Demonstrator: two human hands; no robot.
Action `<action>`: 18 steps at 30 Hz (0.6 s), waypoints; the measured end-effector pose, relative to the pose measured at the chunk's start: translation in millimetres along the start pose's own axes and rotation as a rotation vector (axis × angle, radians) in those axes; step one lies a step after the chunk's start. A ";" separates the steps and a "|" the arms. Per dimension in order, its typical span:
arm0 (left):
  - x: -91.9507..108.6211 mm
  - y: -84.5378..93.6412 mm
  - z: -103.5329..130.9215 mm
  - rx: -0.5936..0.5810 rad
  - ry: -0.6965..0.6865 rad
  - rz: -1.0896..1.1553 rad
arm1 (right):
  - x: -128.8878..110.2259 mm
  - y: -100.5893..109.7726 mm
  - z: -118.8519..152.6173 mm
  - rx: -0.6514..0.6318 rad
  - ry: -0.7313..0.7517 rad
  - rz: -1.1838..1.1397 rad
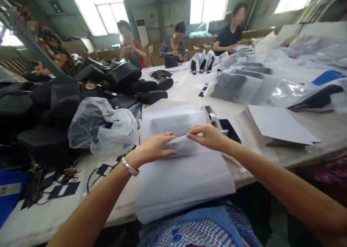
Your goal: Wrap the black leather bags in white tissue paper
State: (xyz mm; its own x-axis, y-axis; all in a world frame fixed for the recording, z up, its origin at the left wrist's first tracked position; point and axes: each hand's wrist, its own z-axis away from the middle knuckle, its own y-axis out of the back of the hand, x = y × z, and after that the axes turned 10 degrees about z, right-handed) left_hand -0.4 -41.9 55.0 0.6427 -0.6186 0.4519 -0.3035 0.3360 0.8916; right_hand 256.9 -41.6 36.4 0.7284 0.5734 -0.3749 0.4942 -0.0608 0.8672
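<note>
Thin white wrapping paper [187,183] lies in a stack at the table's front edge, and its upper part is folded round something whose dark shape shows through. My right hand [208,137] pinches the folded edge of the paper between thumb and fingertips. My left hand [153,147], with a silver bracelet at the wrist, has its thumb and fingers round the left end of the same fold. What is inside the paper is hidden. A small open box [213,117] and a dark flat phone-like thing [230,130] sit just beyond my right hand.
Black handbags [62,99] are piled at the left, beside a crumpled translucent bag [101,128]. Black tags [63,190] lie at front left. White cards [280,126] are stacked at right, with wrapped bags [238,84] behind. Several people are across the table.
</note>
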 end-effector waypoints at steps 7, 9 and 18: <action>-4.9 -25.0 -3.8 0.191 0.033 -0.058 | -16.0 -3.5 9.0 0.080 0.052 0.191; -5.9 -24.2 -5.4 0.189 0.021 -0.080 | -20.5 -8.5 7.5 0.049 0.141 0.272; -6.6 -14.1 -1.6 0.155 0.011 -0.201 | 6.8 -31.1 -14.6 -0.005 0.187 0.428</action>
State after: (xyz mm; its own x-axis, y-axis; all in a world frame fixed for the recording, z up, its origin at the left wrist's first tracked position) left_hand 0.7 -41.5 39.4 0.7082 -0.6543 0.2652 -0.2721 0.0938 0.9577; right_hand 239.5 -23.8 11.6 0.7678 0.6354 0.0820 0.1655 -0.3204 0.9327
